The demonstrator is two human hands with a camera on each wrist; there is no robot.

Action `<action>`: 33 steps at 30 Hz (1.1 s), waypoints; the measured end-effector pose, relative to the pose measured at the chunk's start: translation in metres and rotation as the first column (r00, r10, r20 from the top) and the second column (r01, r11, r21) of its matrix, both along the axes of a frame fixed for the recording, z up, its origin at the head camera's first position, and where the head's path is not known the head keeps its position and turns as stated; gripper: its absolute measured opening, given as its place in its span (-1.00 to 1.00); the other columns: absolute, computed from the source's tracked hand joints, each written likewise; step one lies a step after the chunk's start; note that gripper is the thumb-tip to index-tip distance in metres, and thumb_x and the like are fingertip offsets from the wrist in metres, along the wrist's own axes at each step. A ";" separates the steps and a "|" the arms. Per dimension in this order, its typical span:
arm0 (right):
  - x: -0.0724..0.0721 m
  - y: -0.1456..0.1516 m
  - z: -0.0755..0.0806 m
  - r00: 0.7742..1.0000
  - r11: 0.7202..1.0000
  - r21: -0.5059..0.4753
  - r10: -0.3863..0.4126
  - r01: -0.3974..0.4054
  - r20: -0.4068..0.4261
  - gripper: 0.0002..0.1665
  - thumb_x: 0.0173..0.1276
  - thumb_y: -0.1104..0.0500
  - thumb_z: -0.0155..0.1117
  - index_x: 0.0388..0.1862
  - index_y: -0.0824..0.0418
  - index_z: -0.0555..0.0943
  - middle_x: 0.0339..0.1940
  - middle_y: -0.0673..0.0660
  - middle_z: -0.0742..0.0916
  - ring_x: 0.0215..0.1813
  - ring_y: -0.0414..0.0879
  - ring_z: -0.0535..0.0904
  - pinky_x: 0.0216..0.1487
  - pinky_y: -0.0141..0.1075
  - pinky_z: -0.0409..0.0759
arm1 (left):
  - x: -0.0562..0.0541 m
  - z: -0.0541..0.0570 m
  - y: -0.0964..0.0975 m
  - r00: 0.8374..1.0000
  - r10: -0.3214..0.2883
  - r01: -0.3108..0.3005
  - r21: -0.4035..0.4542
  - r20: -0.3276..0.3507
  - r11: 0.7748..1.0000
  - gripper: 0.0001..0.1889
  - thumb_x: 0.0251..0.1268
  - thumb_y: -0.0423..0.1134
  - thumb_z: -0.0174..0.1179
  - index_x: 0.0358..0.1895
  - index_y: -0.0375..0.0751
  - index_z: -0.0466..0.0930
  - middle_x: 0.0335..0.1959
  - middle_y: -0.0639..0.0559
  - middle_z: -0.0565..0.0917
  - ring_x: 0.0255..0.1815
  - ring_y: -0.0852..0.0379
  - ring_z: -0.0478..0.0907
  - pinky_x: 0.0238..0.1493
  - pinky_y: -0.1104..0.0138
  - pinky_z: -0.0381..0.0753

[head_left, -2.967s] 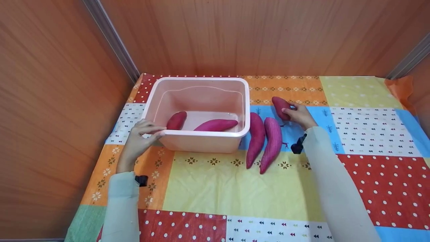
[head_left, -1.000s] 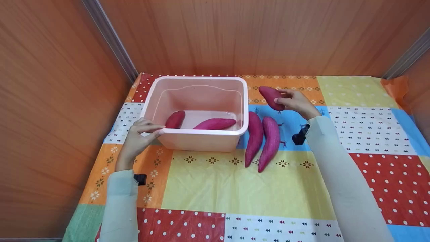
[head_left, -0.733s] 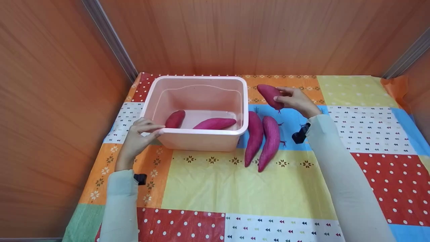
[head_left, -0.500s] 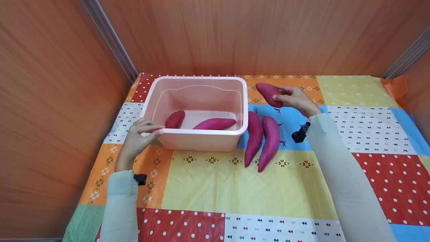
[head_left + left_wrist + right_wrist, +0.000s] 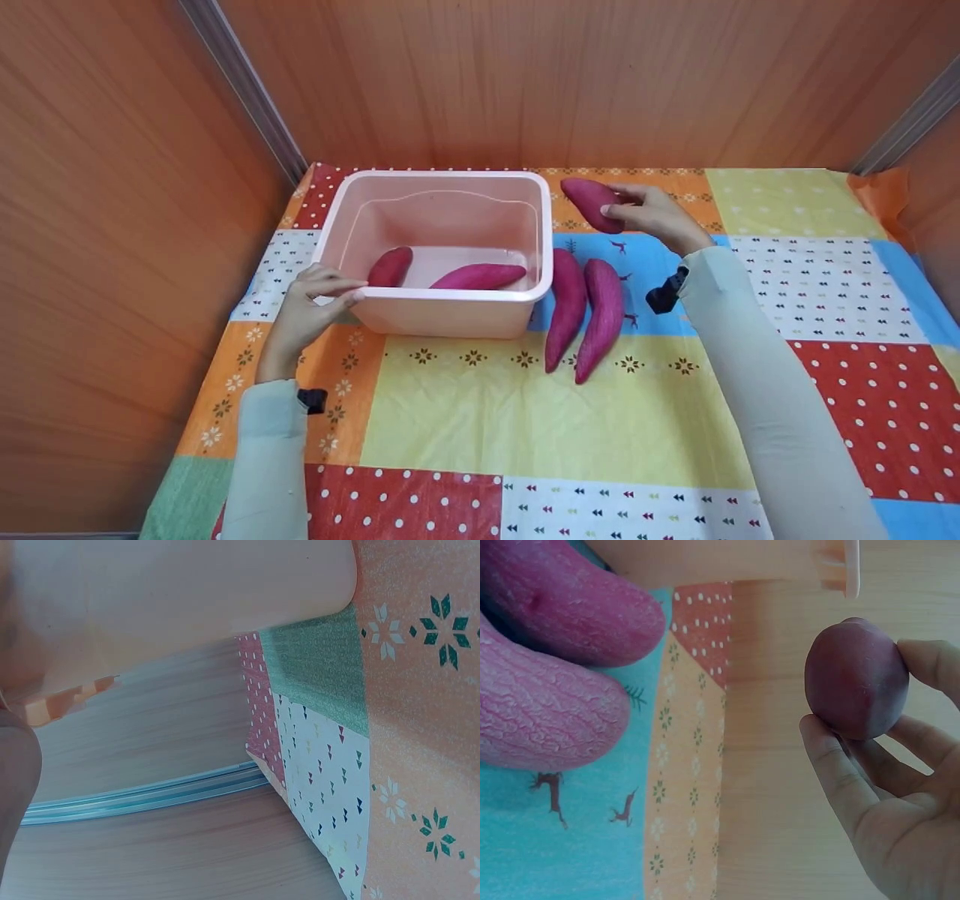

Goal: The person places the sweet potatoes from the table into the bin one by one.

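Note:
My right hand [image 5: 660, 217] grips a short reddish-purple sweet potato [image 5: 590, 202] between thumb and fingers, above the cloth just right of the pink plastic tub [image 5: 450, 315]. The right wrist view shows the held sweet potato [image 5: 857, 679] end-on, fingertips around it. At the tub's near left corner my left hand [image 5: 304, 311] pinches the rim between thumb and fingers. Inside the tub lie a small sweet potato [image 5: 391, 267] and a longer one [image 5: 484, 277], each partly hidden by the near wall. In the left wrist view the tub wall [image 5: 172, 592] fills the top.
Two long curved sweet potatoes [image 5: 568, 311] [image 5: 602, 322] lie side by side on the cloth, close against the tub's right side. A patchwork-patterned cloth [image 5: 480, 412] covers the table. Wood-grain panels [image 5: 562, 82] enclose the back and both sides.
My right hand has lifted the short sweet potato and carried it leftward and farther back, closer to the tub. The left hand stays on the rim, and the other sweet potatoes lie as before.

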State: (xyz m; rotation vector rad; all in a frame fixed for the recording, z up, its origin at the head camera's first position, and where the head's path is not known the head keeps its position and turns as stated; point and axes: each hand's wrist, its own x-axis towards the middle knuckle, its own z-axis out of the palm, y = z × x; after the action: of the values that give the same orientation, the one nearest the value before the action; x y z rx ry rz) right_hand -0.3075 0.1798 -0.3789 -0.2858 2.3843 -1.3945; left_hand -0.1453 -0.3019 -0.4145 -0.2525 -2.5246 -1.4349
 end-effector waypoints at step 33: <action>-0.001 -0.027 0.030 0.997 0.997 0.056 0.054 -0.051 -0.059 -0.09 0.20 -0.08 0.40 0.49 -0.01 0.23 0.35 0.11 0.45 0.29 0.05 0.36 0.15 -0.12 0.56 | 0.005 0.018 0.013 0.999 0.021 -0.019 -0.028 0.048 0.999 -0.73 0.16 -0.36 0.34 -0.06 -0.31 0.71 -0.10 -0.24 0.66 0.05 0.14 0.38 0.15 0.28 0.37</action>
State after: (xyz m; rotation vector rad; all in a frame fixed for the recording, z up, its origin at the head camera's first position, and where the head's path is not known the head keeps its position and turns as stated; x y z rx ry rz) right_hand -0.3083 0.1526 -0.3484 -0.3786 2.4410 -1.3130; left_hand -0.1406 -0.2892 -0.3964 -0.1991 -2.5790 -1.4165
